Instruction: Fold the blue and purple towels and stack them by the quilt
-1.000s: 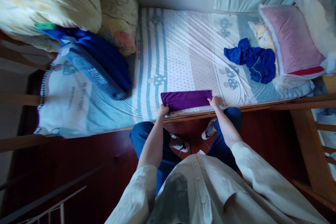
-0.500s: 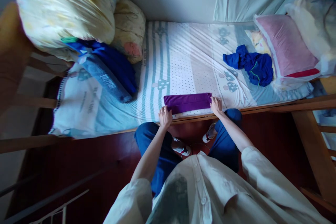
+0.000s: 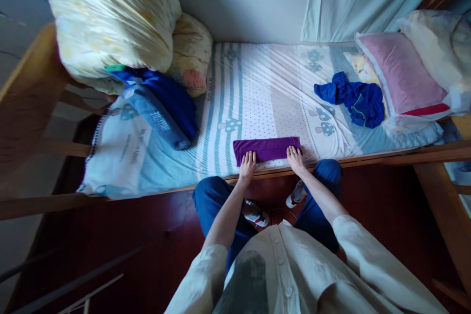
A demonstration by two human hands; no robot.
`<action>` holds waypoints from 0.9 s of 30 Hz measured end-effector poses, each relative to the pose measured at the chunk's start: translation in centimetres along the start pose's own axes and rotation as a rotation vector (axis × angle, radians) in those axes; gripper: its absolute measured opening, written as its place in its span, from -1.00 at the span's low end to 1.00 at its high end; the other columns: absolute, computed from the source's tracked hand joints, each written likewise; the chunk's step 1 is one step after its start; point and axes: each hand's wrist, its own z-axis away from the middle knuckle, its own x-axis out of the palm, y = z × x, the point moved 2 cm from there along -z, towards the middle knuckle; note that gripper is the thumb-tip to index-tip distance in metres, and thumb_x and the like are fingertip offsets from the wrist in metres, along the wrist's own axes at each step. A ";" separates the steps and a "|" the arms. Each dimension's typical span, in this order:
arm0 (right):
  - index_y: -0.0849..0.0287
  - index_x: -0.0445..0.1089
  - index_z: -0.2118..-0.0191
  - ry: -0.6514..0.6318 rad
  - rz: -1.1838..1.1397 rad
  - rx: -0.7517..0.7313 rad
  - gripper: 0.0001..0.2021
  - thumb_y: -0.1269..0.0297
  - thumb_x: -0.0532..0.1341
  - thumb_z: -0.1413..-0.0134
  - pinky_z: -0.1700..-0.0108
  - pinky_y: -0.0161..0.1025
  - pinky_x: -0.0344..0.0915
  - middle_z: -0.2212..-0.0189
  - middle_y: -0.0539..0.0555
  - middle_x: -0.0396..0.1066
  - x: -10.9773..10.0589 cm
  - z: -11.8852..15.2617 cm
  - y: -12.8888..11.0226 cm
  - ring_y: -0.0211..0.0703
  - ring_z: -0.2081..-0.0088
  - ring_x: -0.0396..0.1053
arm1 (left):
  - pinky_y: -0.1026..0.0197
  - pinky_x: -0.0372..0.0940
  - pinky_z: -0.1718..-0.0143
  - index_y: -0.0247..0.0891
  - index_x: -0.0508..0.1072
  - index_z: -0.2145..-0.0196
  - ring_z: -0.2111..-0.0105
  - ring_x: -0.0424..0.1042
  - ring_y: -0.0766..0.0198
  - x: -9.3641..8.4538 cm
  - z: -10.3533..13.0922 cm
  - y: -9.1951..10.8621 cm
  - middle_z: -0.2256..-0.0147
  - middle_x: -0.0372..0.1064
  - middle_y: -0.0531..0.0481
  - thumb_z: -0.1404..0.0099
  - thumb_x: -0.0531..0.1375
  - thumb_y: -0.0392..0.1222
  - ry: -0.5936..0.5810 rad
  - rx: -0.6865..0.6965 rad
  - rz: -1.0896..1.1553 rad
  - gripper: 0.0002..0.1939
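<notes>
A person sits at the side of a bed, seen from above, in a pale shirt [image 3: 274, 270] and blue trousers [image 3: 211, 198]. On the near edge of the mattress lies a purple cloth [image 3: 270, 147], folded into a long, narrow strip that runs along the wooden bed rail [image 3: 390, 153]. Both hands rest on it, backs up. The left hand [image 3: 248, 167] lies over the near edge toward the strip's left end; the right hand [image 3: 295, 158] lies at its right end. The fingers of each are stretched out over the fabric — laid on top, neither clenched nor gripping.

Beneath is a pale sheet [image 3: 259, 93] with grey-blue stripes, dots and mushrooms. To the right, a crumpled blue garment [image 3: 362, 100] lies beside a pink pillow [image 3: 405, 73]. To the left, a rolled grey-blue towel [image 3: 160, 117] with lettering lies against a darker blue cloth [image 3: 182, 100], near a large, pale yellow bundle of bedding [image 3: 114, 19]. A light curtain [image 3: 349, 0] hangs behind the bed — below, the floor [image 3: 371, 206] is dark red.
</notes>
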 end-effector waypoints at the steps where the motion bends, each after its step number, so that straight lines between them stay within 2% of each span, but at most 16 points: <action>1: 0.43 0.19 -0.40 -0.006 0.005 0.007 -0.38 0.60 -0.05 -0.25 -0.39 0.19 0.10 -0.36 0.45 0.17 0.1 -0.4 0.0 0.15 -0.44 0.11 | -0.18 0.02 -0.40 -0.51 0.21 -0.38 -0.41 0.11 -0.14 0.1 -0.4 0.0 -0.36 0.14 -0.49 -0.39 -0.06 -0.41 0.000 -0.008 -0.007 -0.37; 4: 0.50 0.23 -0.37 -0.021 0.036 0.032 -0.42 0.60 -0.06 -0.26 -0.39 0.13 0.11 -0.33 0.48 0.23 0.2 -1.3 0.0 0.15 -0.41 0.17 | -0.15 0.06 -0.39 -0.54 0.25 -0.35 -0.37 0.18 -0.13 0.2 -1.4 -0.1 -0.32 0.21 -0.51 -0.40 -0.09 -0.44 -0.009 -0.026 -0.026 -0.40; 8: 0.40 0.30 -0.34 0.021 0.093 0.025 -0.43 0.60 -0.01 -0.24 -0.36 0.11 0.17 -0.27 0.43 0.34 0.1 -1.9 -0.2 0.13 -0.34 0.28 | -0.13 0.10 -0.38 -0.55 0.27 -0.34 -0.35 0.22 -0.12 0.3 -2.1 -0.4 -0.29 0.22 -0.54 -0.35 -0.06 -0.49 -0.030 -0.025 -0.013 -0.39; 11: 0.40 0.33 -0.32 0.032 0.118 0.001 -0.45 0.60 0.01 -0.24 -0.34 0.11 0.22 -0.26 0.44 0.35 -0.1 -1.8 -0.1 0.12 -0.31 0.32 | -0.13 0.11 -0.37 -0.54 0.27 -0.33 -0.33 0.25 -0.11 0.6 -1.9 -0.4 -0.28 0.25 -0.53 -0.31 -0.01 -0.52 -0.014 -0.031 -0.006 -0.37; 16: 0.37 0.35 -0.30 -0.007 0.125 0.000 -0.46 0.62 0.00 -0.26 -0.32 0.07 0.24 -0.26 0.41 0.36 -0.6 -0.6 -0.1 0.07 -0.31 0.33 | -0.13 0.14 -0.35 -0.52 0.33 -0.30 -0.29 0.30 -0.11 1.6 -0.2 -0.1 -0.25 0.29 -0.52 -0.33 -0.03 -0.50 0.036 -0.050 0.022 -0.40; 21: 0.35 0.31 -0.33 -0.093 0.091 0.029 -0.45 0.62 -0.06 -0.29 -0.35 0.11 0.20 -0.29 0.40 0.31 0.0 2.2 -0.2 0.04 -0.36 0.26 | -0.12 0.14 -0.35 -0.44 0.33 -0.32 -0.30 0.30 -0.09 2.6 2.5 -0.2 -0.25 0.30 -0.47 -0.28 0.00 -0.52 0.033 -0.019 0.089 -0.35; 24: 0.31 0.29 -0.35 -0.110 0.067 0.038 -0.43 0.62 -0.07 -0.30 -0.35 0.14 0.18 -0.32 0.39 0.28 0.1 3.6 -0.4 0.04 -0.37 0.24 | -0.10 0.14 -0.36 -0.43 0.34 -0.31 -0.29 0.30 -0.09 2.5 3.5 -0.2 -0.25 0.31 -0.45 -0.24 0.03 -0.52 0.022 -0.007 0.119 -0.33; 27: 0.31 0.30 -0.34 -0.133 0.015 0.054 -0.44 0.62 -0.07 -0.31 -0.38 0.13 0.11 -0.32 0.37 0.29 -0.5 3.8 -0.4 0.04 -0.36 0.25 | -0.06 0.15 -0.35 -0.41 0.38 -0.28 -0.27 0.33 -0.08 1.8 3.6 -0.1 -0.23 0.33 -0.45 -0.22 0.05 -0.53 0.005 -0.025 0.185 -0.34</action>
